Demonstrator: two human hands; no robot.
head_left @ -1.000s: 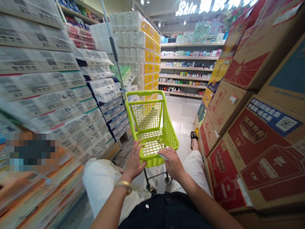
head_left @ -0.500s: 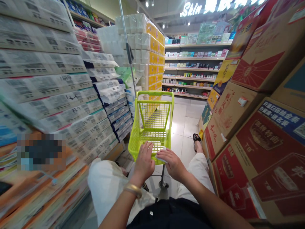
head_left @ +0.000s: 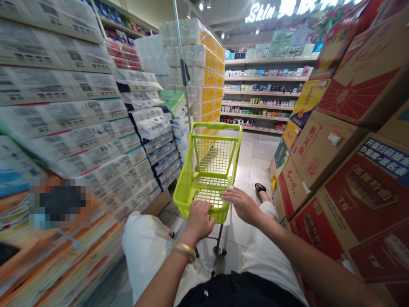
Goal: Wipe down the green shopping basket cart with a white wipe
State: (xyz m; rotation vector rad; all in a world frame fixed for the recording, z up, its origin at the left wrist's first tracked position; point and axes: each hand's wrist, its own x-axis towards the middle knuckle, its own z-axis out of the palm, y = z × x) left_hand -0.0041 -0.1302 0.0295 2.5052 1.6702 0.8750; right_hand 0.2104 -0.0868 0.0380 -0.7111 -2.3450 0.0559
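Observation:
A lime-green plastic basket cart [head_left: 181,194] with a latticed body stands before my legs, its raised loop frame at the far end. My left hand [head_left: 200,219], below a gold bangle [head_left: 184,251], is closed over the cart's near rim. At the right side of the rim is my right hand [head_left: 242,204], its fingers bent together around a small white thing [head_left: 227,190], perhaps folded tissue or paper. Most of that thing is covered by the fingers. The inside of the basket shows bare mesh. A metal pole [head_left: 180,38] rises behind the cart's left side.
Wrapped paper packs [head_left: 73,87] are stacked along the left. Yellow-and-white packs [head_left: 207,81] form a tall stack ahead. Printed cartons [head_left: 332,145] line the right side. Shelves of small goods [head_left: 262,91] stand beyond the tiled floor [head_left: 251,168].
My right hand has moved right and slightly up, away from my left hand. My left hand has shifted a little lower, curling over the rim. The cart appears farther right and slightly turned.

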